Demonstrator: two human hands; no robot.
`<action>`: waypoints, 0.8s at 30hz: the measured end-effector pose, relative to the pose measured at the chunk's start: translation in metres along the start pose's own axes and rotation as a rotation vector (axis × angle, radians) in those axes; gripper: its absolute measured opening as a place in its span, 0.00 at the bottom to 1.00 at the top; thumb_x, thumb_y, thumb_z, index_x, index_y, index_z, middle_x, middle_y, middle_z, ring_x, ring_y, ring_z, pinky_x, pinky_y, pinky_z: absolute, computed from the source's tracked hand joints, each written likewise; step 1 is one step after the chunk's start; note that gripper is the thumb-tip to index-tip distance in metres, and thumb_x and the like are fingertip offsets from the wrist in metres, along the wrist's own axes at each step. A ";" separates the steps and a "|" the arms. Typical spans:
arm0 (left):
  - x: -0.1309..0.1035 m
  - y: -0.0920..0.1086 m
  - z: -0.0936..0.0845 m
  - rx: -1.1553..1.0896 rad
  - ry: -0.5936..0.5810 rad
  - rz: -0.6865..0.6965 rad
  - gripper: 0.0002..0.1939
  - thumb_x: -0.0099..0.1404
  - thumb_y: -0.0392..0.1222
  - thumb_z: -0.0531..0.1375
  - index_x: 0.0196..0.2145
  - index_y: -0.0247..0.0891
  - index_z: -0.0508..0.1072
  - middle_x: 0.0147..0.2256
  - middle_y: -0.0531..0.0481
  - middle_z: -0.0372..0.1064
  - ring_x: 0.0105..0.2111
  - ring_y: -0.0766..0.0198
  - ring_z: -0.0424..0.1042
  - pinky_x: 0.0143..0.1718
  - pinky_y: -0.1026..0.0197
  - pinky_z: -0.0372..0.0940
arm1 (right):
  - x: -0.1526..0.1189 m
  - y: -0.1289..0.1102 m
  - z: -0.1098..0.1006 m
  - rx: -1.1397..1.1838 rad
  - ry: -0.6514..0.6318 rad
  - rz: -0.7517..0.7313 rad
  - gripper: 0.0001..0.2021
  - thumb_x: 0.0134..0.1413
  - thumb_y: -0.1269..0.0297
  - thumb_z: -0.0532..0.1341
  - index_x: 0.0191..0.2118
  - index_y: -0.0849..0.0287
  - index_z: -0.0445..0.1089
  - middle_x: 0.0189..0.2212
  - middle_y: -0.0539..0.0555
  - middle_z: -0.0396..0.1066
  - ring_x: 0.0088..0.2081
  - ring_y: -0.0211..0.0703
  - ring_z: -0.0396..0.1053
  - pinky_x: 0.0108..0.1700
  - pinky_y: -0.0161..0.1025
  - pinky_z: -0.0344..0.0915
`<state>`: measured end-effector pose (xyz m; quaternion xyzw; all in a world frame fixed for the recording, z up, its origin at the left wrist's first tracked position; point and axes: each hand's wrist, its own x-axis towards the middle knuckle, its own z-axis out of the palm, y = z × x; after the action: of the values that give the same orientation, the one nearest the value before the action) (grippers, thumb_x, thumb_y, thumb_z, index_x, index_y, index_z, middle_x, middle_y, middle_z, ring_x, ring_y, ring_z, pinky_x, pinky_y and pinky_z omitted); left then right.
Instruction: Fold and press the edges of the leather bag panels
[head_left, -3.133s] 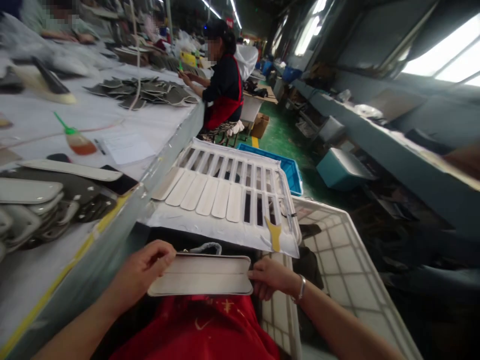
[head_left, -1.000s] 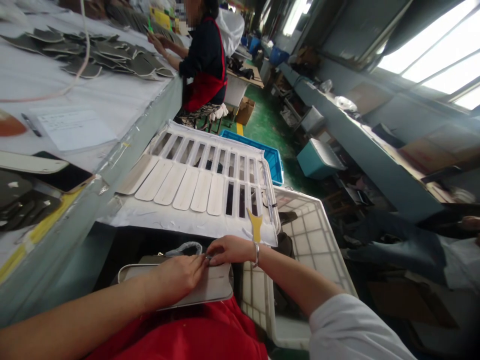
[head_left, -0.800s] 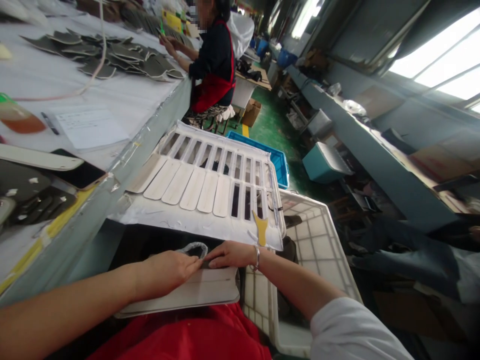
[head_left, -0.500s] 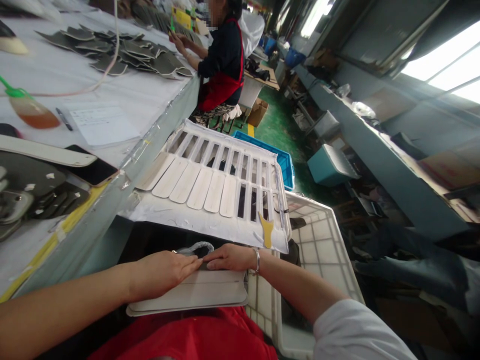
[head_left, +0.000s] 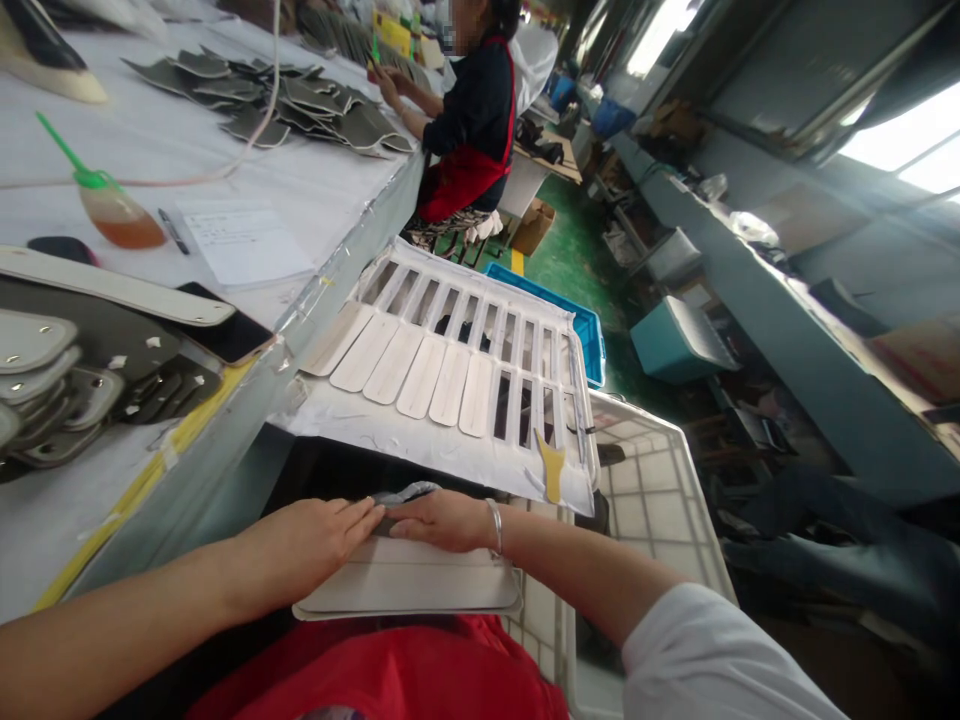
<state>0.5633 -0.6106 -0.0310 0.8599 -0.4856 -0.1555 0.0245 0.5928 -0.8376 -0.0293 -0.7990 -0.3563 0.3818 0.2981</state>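
Left hand (head_left: 311, 545) and right hand (head_left: 442, 520) lie flat, fingers extended, pressing the cream folded panel (head_left: 420, 585) on the lap; neither grips it. Slotted white tray (head_left: 450, 455) just beyond holds six cream strips (head_left: 409, 365) side by side. White crate (head_left: 660, 500) at right: contents hidden.

Both hands (head_left: 375, 530) flat on the cream panel (head_left: 420, 588) (lap).
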 end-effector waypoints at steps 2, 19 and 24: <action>-0.006 0.001 0.003 0.035 0.024 -0.049 0.29 0.56 0.23 0.48 0.56 0.34 0.62 0.54 0.37 0.63 0.48 0.53 0.69 0.45 0.53 0.67 | 0.014 -0.007 0.002 -0.067 -0.005 0.014 0.18 0.62 0.57 0.49 0.52 0.57 0.65 0.43 0.55 0.71 0.43 0.43 0.69 0.44 0.35 0.62; -0.003 0.054 -0.001 -0.023 0.337 -0.054 0.22 0.63 0.46 0.53 0.55 0.41 0.62 0.56 0.45 0.61 0.55 0.52 0.60 0.55 0.48 0.54 | -0.093 -0.005 0.024 -0.082 0.445 0.086 0.24 0.56 0.59 0.57 0.57 0.57 0.58 0.52 0.57 0.64 0.52 0.46 0.63 0.54 0.43 0.57; 0.030 0.120 0.004 -0.210 0.412 -0.016 0.15 0.63 0.40 0.53 0.48 0.36 0.67 0.48 0.43 0.68 0.46 0.56 0.67 0.48 0.54 0.62 | -0.159 -0.014 0.089 -0.149 0.948 0.162 0.16 0.54 0.61 0.60 0.49 0.57 0.63 0.50 0.58 0.65 0.54 0.46 0.59 0.60 0.52 0.47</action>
<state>0.4769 -0.6988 -0.0186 0.8701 -0.4445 -0.0266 0.2113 0.4423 -0.9384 -0.0027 -0.9293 -0.1443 -0.0286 0.3388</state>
